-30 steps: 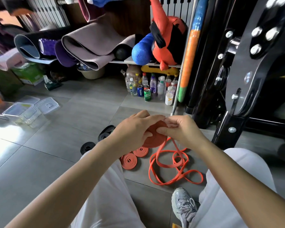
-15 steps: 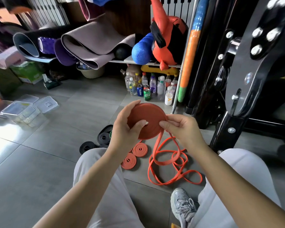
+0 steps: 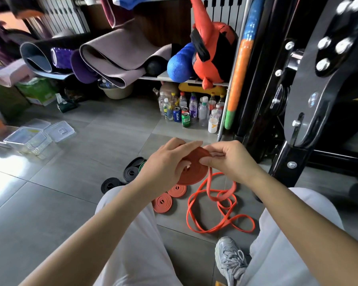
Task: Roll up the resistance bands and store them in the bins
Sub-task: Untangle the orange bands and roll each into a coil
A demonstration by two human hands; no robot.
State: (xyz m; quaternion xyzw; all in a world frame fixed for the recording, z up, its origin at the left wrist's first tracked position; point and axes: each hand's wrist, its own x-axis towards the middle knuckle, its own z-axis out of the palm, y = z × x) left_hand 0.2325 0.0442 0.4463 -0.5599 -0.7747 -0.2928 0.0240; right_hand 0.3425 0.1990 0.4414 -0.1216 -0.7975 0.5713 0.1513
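My left hand (image 3: 165,164) grips a flat coil of orange resistance band (image 3: 194,172) held above the floor. My right hand (image 3: 229,159) pinches the coil's upper right edge, where the loose band feeds in. The unrolled tail (image 3: 217,207) hangs from the coil and lies in loops on the tiles. Two small rolled orange bands (image 3: 162,202) (image 3: 177,190) lie on the floor under my left hand. Rolled black bands (image 3: 111,184) (image 3: 130,172) sit further left, with a green one (image 3: 142,166) partly hidden behind my left hand. Clear plastic bins (image 3: 28,139) stand at far left.
Bottles and cans (image 3: 186,112) crowd the floor under a shelf of rolled mats (image 3: 112,56). A black gym machine frame (image 3: 298,120) fills the right side. A bin lid (image 3: 59,131) lies beside the bins. My knees and a grey shoe (image 3: 232,259) are below.
The coil was tilted up showing its flat face half a second ago; now it lies lower and flatter between both hands, and my left fingers cover more of it.
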